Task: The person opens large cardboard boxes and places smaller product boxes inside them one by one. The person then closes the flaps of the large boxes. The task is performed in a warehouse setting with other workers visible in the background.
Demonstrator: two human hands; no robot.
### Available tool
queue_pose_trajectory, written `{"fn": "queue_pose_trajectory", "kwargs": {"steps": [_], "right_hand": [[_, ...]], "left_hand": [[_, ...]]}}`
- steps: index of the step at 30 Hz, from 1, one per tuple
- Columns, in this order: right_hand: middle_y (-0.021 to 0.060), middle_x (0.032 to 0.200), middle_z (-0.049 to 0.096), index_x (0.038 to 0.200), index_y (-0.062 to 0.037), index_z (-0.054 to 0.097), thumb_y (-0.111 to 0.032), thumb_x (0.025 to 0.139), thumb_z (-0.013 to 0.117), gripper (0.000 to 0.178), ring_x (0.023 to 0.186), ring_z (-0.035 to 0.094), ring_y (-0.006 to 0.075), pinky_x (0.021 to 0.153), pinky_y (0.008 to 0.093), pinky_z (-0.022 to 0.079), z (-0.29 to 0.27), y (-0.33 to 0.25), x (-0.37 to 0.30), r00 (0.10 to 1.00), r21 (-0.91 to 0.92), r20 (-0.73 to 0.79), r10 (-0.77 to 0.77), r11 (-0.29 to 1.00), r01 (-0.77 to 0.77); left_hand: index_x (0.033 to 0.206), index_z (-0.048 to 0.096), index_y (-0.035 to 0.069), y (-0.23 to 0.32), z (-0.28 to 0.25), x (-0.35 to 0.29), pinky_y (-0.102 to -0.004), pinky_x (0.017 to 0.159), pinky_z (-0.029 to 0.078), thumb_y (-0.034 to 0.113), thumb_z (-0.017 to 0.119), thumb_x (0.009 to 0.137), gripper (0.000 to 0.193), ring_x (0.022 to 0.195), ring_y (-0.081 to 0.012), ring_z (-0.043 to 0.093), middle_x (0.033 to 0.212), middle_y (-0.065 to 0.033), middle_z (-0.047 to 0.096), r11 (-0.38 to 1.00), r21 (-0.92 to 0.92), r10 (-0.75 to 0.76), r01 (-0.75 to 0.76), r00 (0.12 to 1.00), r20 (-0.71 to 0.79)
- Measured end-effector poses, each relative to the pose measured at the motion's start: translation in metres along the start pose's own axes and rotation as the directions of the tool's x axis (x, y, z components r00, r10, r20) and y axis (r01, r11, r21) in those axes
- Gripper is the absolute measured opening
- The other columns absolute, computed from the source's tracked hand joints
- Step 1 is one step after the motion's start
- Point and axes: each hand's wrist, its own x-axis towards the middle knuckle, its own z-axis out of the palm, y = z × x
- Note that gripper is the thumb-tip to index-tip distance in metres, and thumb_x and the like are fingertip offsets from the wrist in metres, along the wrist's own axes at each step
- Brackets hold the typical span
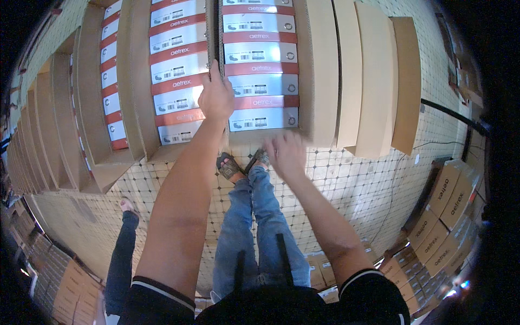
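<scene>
Straight ahead stands an open cardboard carton (305,70) with a column of white and red shoe boxes (260,84) inside. Beside it on the left is another open carton (142,81), also filled with shoe boxes (179,65). My left hand (218,97) is closed over the cardboard walls where the two cartons meet, its index finger pointing away along the edge. Close to the right carton's near edge is my right hand (287,154), smeared by motion; its fingers are too blurred to read.
More open cartons (59,119) run off in a row to the left. Upright cardboard flaps (374,81) stand on the right. Stacked cartons (444,216) line the lower right, and others (73,292) the lower left. Another person's leg (122,260) shows on the tiled floor (346,189).
</scene>
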Motion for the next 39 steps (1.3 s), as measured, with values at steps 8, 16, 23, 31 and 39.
{"fn": "queue_pose_trajectory", "kwargs": {"steps": [8, 16, 23, 31, 39], "right_hand": [[0.0207, 0.104, 0.059, 0.117, -0.0033, 0.058, -0.028, 0.089, 0.064, 0.037, 0.097, 0.058, 0.0394, 0.087, 0.0456, 0.046, -0.018, 0.027, 0.055, 0.966, 0.171, -0.21, 0.154, 0.978, -0.118], [0.0257, 0.105, 0.065, 0.119, -0.0068, 0.061, -0.043, 0.092, 0.055, 0.046, 0.101, 0.063, 0.0401, 0.088, 0.0471, 0.05, 0.004, 0.058, 0.151, 0.743, 0.265, 0.046, 0.668, 0.709, -0.654], [0.0207, 0.091, 0.07, 0.11, -0.01, 0.066, -0.042, 0.092, 0.055, 0.039, 0.087, 0.068, 0.0408, 0.077, 0.0482, 0.055, -0.01, 0.092, 0.146, 0.816, 0.024, 0.025, 0.577, 0.816, -0.578], [0.0224, 0.091, 0.07, 0.11, -0.0095, 0.065, -0.041, 0.091, 0.057, 0.038, 0.087, 0.068, 0.0399, 0.079, 0.0484, 0.054, -0.011, 0.102, 0.144, 0.828, 0.073, 0.05, 0.558, 0.825, -0.561], [0.0231, 0.086, 0.069, 0.106, -0.0095, 0.065, -0.042, 0.091, 0.056, 0.037, 0.083, 0.068, 0.0408, 0.078, 0.0493, 0.054, -0.007, 0.097, 0.145, 0.82, 0.04, -0.003, 0.572, 0.82, -0.571]], "left_hand": [[0.138, 0.045, 0.017, 0.0, 0.004, -0.003, -0.0485, 0.078, 0.053, 0.032, 0.05, 0.095, 0.046, 0.091, -0.0365, 0.066, 0.114, -0.0186, 0.055, 0.999, 0.008, 0.036, -0.036, 0.996, -0.077], [0.137, 0.047, 0.018, 0.002, 0.005, -0.003, -0.0468, 0.078, 0.053, 0.032, 0.05, 0.095, 0.044, 0.092, -0.0356, 0.066, 0.113, -0.0178, 0.057, 0.998, 0.054, 0.02, -0.016, 0.996, -0.087], [0.134, 0.05, 0.017, 0.002, 0.007, -0.003, -0.0457, 0.078, 0.054, 0.032, 0.052, 0.095, 0.042, 0.091, -0.0338, 0.066, 0.115, -0.0163, 0.056, 0.998, 0.053, 0.023, -0.018, 0.995, -0.098], [0.13, 0.052, 0.016, 0.004, 0.002, -0.004, -0.0461, 0.078, 0.053, 0.031, 0.053, 0.093, 0.04, 0.093, -0.0345, 0.065, 0.118, -0.0154, 0.055, 0.999, 0.034, 0.012, -0.01, 0.997, -0.074], [0.131, 0.051, 0.015, 0.004, 0.006, -0.004, -0.0466, 0.081, 0.053, 0.03, 0.057, 0.091, 0.044, 0.098, -0.0356, 0.064, 0.12, -0.0172, 0.054, 0.999, 0.046, -0.008, 0.011, 0.998, -0.062]]}}
